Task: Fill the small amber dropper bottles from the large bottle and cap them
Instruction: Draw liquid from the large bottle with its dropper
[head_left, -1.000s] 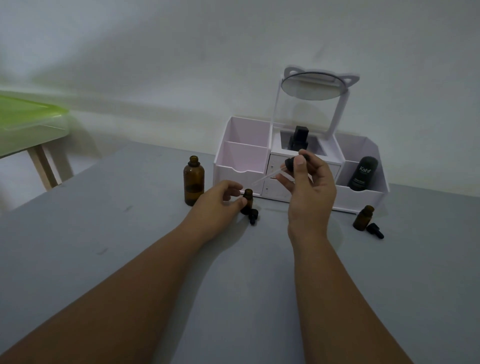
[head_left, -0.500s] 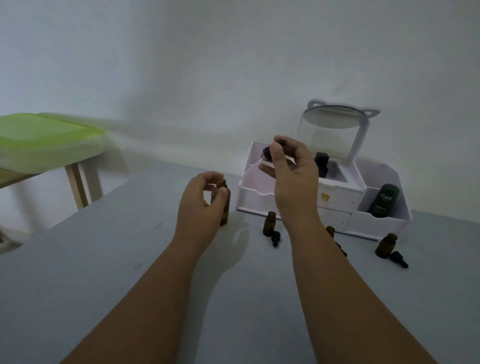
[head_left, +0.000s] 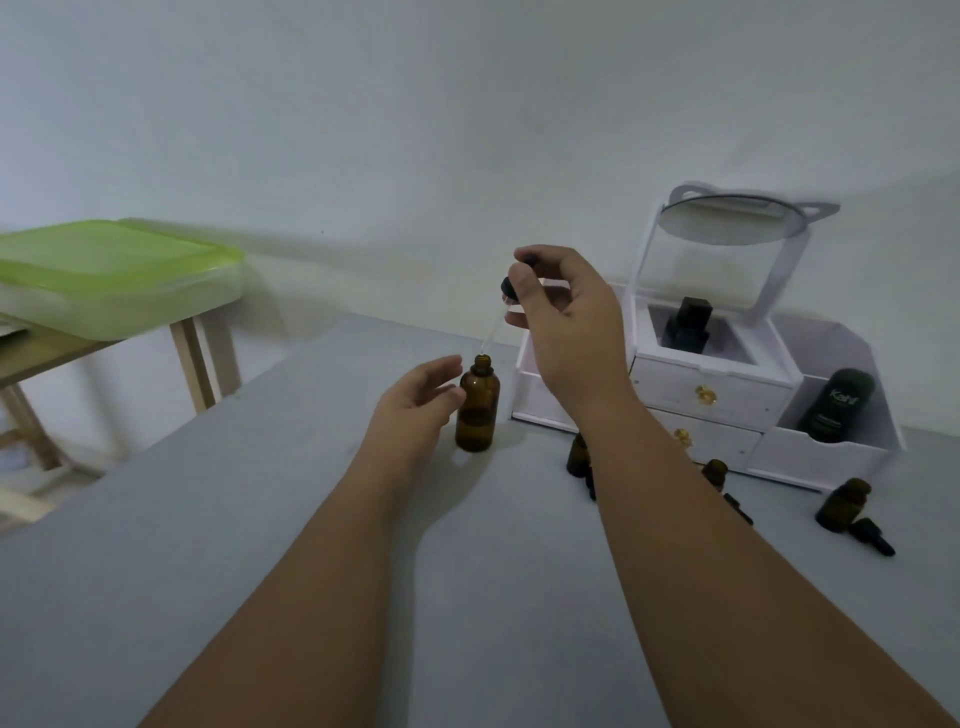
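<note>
The large amber bottle (head_left: 477, 410) stands uncapped on the grey table (head_left: 218, 519). My right hand (head_left: 566, 322) pinches a dropper cap (head_left: 508, 287) by its black bulb; the clear glass tube slants down with its tip just above the bottle's mouth. My left hand (head_left: 415, 410) hovers open at the bottle's left side, fingertips close to its shoulder. Three small amber bottles stand uncapped: one (head_left: 576, 454) partly behind my right forearm, one (head_left: 714, 473) to its right, one (head_left: 842, 505) far right. Black dropper caps (head_left: 872, 535) lie beside them.
A white cosmetic organiser (head_left: 717, 395) with drawers and a round mirror (head_left: 737, 221) stands at the back right, holding a black bottle (head_left: 685, 325) and a dark tube (head_left: 836, 405). A green-lidded box (head_left: 114, 275) rests on a wooden side table at the left.
My left hand left the small bottle and went to the large bottle, then opened beside it. My right hand carried the dropper left and up until it was above the large bottle's mouth.
</note>
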